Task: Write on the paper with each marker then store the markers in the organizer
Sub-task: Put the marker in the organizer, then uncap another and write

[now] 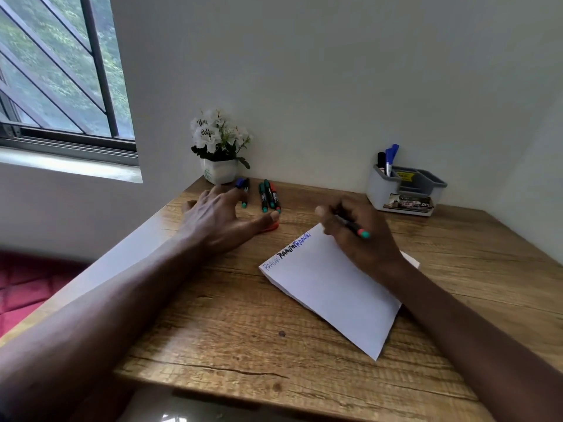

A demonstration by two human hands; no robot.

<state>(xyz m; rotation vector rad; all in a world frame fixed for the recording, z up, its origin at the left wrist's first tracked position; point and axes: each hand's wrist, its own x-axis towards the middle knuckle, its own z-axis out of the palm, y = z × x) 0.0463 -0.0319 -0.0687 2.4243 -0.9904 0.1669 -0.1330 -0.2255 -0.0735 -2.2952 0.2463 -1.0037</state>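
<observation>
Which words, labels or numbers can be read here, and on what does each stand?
"RAAJAN", three times (light blue, black, blue): white paper sheet.
"OPE", cut off: sticker on the grey plastic organizer.
Yellow label inside the organizer: too blurred.
Print on the loose markers: too small.

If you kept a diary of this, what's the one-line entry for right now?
right hand: holds marker over paper | left hand: on orange cap | organizer: some markers stored
</observation>
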